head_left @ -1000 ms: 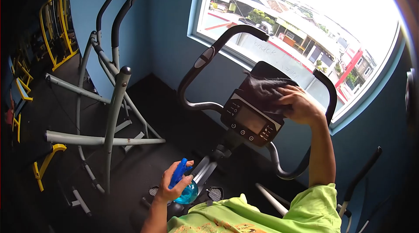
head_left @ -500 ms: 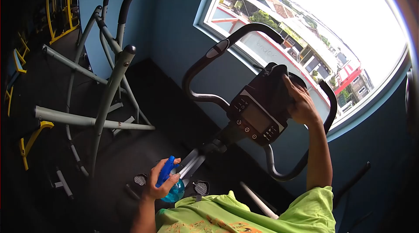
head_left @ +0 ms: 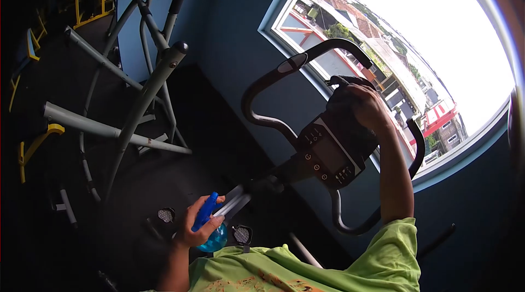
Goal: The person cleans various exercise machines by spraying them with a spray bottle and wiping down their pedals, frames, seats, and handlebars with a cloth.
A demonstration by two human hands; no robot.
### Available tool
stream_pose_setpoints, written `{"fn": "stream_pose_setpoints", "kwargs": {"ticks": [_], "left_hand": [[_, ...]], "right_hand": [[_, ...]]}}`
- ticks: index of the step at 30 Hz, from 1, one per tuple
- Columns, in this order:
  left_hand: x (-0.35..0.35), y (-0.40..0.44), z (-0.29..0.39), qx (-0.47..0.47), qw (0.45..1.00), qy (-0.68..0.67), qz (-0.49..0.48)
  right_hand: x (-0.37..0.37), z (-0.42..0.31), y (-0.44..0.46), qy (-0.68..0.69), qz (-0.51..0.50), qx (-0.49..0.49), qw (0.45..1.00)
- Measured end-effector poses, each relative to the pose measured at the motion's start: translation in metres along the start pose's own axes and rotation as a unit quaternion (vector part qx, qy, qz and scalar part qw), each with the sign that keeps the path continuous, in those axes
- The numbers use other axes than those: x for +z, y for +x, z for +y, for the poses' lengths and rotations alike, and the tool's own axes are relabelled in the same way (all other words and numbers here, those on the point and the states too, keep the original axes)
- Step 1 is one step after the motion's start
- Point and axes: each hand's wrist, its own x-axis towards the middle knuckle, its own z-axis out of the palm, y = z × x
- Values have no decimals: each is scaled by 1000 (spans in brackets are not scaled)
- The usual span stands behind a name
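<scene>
Looking from the left, with the console (head_left: 331, 155) as our landmark, we find a yellow bar (head_left: 41, 141) far off to its left, then the grey frame (head_left: 139, 100) of another machine, well apart from it. Below the console and to its left, our left hand (head_left: 198, 225) holds a spray bottle (head_left: 214, 239), fingers wrapped round the neck beneath the blue trigger head (head_left: 205, 212). The bottle is round and smooth; we judge it fairly light, though we cannot make out how full it is, and likely slippery if wet, so the narrow neck looks the surest place to take hold. Just beside it, one footrest (head_left: 242, 234) shows near the floor.

Left of the console curves one handlebar (head_left: 257, 119). The console itself looks hard and stiff, its screen probably the part most easily scratched.

At the console's upper part, our right hand (head_left: 367, 107) holds a dark cloth (head_left: 344, 92) against the casing, fingers bent over it; how tightly, we cannot tell, since the fingertips are partly lost in the dark fabric. The cloth seems soft, light and limp, best gathered in a fold under the palm. Right of the console stands the other handlebar (head_left: 420, 147), with the window (head_left: 404, 62) behind.
</scene>
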Motion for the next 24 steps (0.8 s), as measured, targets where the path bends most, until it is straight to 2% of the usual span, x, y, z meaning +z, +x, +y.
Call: {"fn": "stream_pose_setpoints", "kwargs": {"ticks": [2, 4, 5, 7, 8, 9, 10, 11, 12, 14, 15, 16, 18, 20, 22, 24], "left_hand": [[-1, -4, -3, -11, 1000, -24, 8], [-1, -7, -3, 13, 1000, -5, 11], [-1, -9, -3, 13, 1000, -9, 16], [0, -13, -1, 7, 999, -23, 32], [-1, -15, -2, 8, 999, -26, 40], [-2, -18, -2, 19, 999, -25, 43], [-3, -22, -3, 30, 998, -22, 46], [-4, -26, -4, 29, 998, -25, 53], [-6, -29, -5, 18, 997, -40, 57], [-7, -35, -7, 8, 996, -59, 65], [-7, -38, -6, 7, 996, -51, 72], [-7, -41, -6, 5, 996, -41, 77], [-7, -46, -8, 5, 995, -50, 84], [-8, -52, -7, 6, 994, -57, 89], [-12, -59, -3, -10, 994, -64, 88], [-15, -64, -5, 1, 993, -74, 97]], "right_hand": [[4, -20, 24, 4, -13, 5, 1000], [9, -38, 48, -108, -241, -5, 964], [15, -43, 55, -111, -243, -10, 964], [36, -43, 69, -21, -373, -116, 920], [42, -38, 81, -25, -375, -123, 919], [47, -30, 95, -155, -395, -221, 878], [51, -29, 102, -280, -402, -313, 814], [36, -61, 99, -291, -398, -211, 844], [45, -72, 99, -293, -399, -217, 841], [75, -78, 102, -212, -464, -251, 823], [112, -65, 104, -246, -479, -399, 742], [112, -85, 97, -246, -481, -401, 739], [101, -155, 69, -345, -581, -214, 705], [94, -194, 49, -359, -611, -283, 647], [155, -174, 17, -339, -604, -291, 660], [116, -213, -12, -385, -591, -277, 653]]}}
